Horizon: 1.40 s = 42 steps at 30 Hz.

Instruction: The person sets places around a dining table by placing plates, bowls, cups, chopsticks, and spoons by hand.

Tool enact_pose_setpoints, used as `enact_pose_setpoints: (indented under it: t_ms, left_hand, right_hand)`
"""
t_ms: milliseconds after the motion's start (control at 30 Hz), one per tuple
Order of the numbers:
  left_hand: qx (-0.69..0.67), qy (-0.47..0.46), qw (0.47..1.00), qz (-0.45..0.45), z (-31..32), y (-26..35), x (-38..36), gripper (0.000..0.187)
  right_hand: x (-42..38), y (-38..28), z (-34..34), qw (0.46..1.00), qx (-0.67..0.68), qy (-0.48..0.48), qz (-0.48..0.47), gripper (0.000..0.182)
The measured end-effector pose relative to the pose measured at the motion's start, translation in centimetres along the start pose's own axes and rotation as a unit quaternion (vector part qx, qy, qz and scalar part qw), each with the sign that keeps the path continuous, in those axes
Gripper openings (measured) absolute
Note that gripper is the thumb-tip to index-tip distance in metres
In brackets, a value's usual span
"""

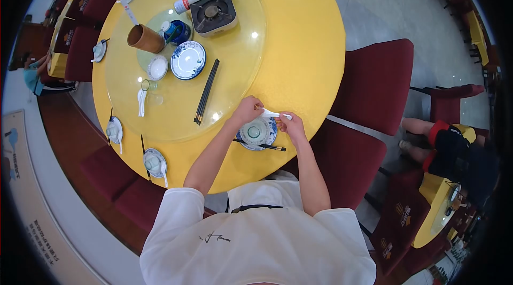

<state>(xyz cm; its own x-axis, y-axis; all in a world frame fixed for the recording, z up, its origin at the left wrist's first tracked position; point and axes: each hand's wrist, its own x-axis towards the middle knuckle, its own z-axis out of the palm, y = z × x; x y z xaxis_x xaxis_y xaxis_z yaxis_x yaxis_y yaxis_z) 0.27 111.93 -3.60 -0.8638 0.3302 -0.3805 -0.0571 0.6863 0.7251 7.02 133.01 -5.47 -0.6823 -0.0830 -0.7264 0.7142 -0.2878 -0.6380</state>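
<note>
A small white ceramic spoon (276, 115) is held between both hands above the round yellow worktop (299, 44): the left hand (247, 109) is closed on its end at 9 o'clock, and the right hand (291, 124) is pinched on its end at 3 o'clock. Just under the spoon, at 6 o'clock from it, a clear glass bowl (254, 131) is seen resting on a blue-and-white patterned plate (271, 134), with a pair of black chopsticks (265, 146) laid across the plate's near edge. At 10 o'clock from the hands, on the round glass turntable (235, 66), a second pair of black chopsticks (206, 91) is laid, with a larger blue-and-white plate (188, 60) beside it. Further off at 11 o'clock a portable gas stove (213, 13) and a brown wooden cylinder holder (145, 38) are placed. Dark red upholstered chairs (374, 84) are ranged round the worktop
</note>
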Motion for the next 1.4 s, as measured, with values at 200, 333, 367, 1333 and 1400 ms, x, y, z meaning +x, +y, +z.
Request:
enact_pose_setpoints:
  t_ms: [200, 333, 367, 1333, 1400]
  left_hand:
    - [-0.006, 0.001, 1.0, -0.011, 0.6, 0.2, -0.2, 0.018]
    - [0.007, 0.006, 1.0, -0.007, 1.1, 0.8, -0.5, 0.017]
    - [0.015, 0.011, 1.0, -0.003, 1.0, 1.1, -0.6, 0.017]
    - [0.138, 0.272, 0.926, -0.223, -5.0, -16.7, -24.9, 0.073]
    - [0.15, 0.25, 0.926, -0.239, -5.3, -18.0, -25.4, 0.079]
  right_hand:
    - [0.0, 0.5, -0.3, 1.0, -0.001, 0.012, 0.01, 0.018]
    - [0.0, 0.9, -0.6, 1.0, -0.001, 0.008, 0.013, 0.018]
    - [0.0, 1.0, -0.6, 1.0, -0.007, 0.008, 0.012, 0.018]
    - [-11.6, 5.4, 8.5, 0.857, -0.342, 0.076, -0.378, 0.02]
    - [-12.1, 5.0, 14.4, 0.801, -0.395, 0.002, -0.449, 0.023]
